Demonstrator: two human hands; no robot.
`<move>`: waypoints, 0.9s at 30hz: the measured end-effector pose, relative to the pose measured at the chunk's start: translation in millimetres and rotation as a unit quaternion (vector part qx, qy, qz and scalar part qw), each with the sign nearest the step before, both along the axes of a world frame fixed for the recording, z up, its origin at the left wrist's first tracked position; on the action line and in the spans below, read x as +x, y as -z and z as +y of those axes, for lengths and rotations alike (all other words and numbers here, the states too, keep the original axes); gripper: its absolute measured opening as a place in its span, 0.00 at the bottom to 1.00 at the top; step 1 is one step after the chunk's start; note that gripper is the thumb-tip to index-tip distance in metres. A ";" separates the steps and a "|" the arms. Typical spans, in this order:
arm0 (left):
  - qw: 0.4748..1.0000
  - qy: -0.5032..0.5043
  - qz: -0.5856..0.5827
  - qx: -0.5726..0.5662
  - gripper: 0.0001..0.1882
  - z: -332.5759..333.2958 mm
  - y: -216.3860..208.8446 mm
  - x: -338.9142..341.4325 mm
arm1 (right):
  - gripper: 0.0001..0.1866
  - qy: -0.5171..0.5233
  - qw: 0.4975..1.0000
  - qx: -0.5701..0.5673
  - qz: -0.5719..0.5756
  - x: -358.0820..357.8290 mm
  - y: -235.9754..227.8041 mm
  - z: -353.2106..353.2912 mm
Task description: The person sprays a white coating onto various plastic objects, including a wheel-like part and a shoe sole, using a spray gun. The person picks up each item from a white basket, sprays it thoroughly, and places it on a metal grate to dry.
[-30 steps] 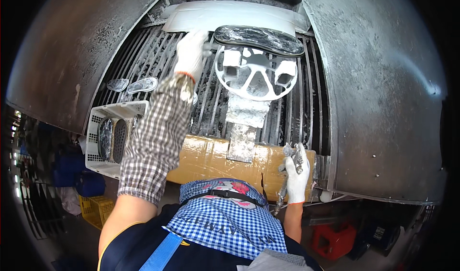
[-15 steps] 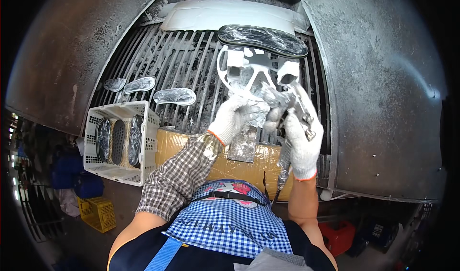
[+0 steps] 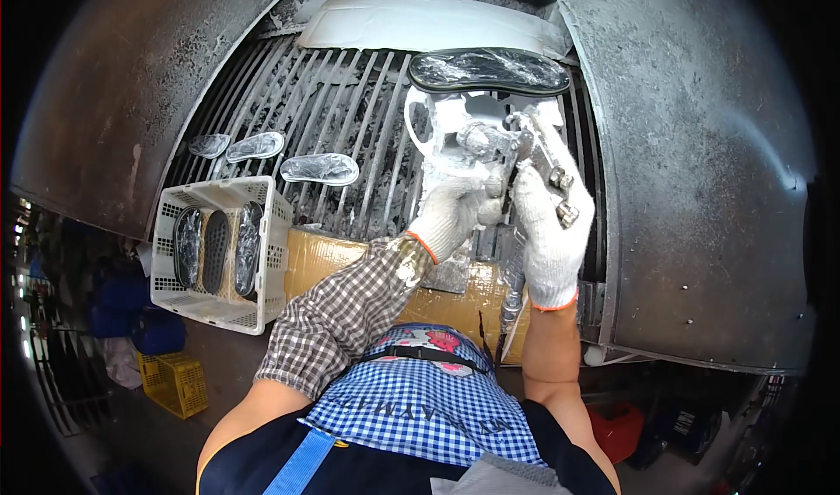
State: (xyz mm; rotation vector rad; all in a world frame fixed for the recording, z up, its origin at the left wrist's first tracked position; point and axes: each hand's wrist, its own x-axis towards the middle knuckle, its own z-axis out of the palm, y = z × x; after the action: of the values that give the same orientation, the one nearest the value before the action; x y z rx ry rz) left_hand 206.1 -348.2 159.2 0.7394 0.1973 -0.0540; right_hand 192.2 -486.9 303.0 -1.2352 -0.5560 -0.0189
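Observation:
My right hand (image 3: 556,224), in a white knit glove, is closed round a metal spray gun (image 3: 535,140) with brass knobs at its back. A wrapped hose (image 3: 514,294) hangs below that hand. Closer to the middle, my left hand (image 3: 459,210), gloved too, has its fingers curled in front of a white-coated openwork stand (image 3: 423,123). What those fingers hold, if anything, is hidden. Beyond both hands a long black shoe sole (image 3: 490,71), streaked with white and shiny, lies across the top of the stand.
Three smaller shiny soles (image 3: 319,169) lie on the dusty metal bars (image 3: 367,145) at left. A white crate (image 3: 262,267) holds three dark soles. Metal side walls (image 3: 700,189) flank the bars, with a white board (image 3: 420,22) behind. Brown cardboard (image 3: 324,263) covers the front edge.
My left hand has shifted right and its fingers have curled in. The spray gun's front has moved up and left over the stand. The view has shifted slightly.

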 end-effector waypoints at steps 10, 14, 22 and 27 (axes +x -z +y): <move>0.995 0.014 -0.010 -0.101 0.22 3.3 11.6 -0.1 | 0.28 0.051 0.997 0.029 0.041 17.2 22.5 -10.7; 0.995 0.005 0.019 -0.095 0.20 3.8 26.6 3.9 | 0.28 0.071 0.995 0.035 0.057 17.6 22.4 -13.7; 0.995 0.012 0.033 -0.098 0.20 2.6 31.0 6.1 | 0.28 0.121 0.991 0.028 0.048 10.7 21.0 -16.4; 0.995 -0.024 0.039 -0.090 0.19 -5.0 29.2 4.3 | 0.28 0.078 0.995 0.023 0.062 -0.5 14.9 -16.1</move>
State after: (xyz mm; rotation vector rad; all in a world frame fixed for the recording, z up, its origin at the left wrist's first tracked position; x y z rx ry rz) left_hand 210.4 -353.2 130.0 0.5530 0.2812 -0.0541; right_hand 191.7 -502.9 288.1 -1.2240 -0.3497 -0.0860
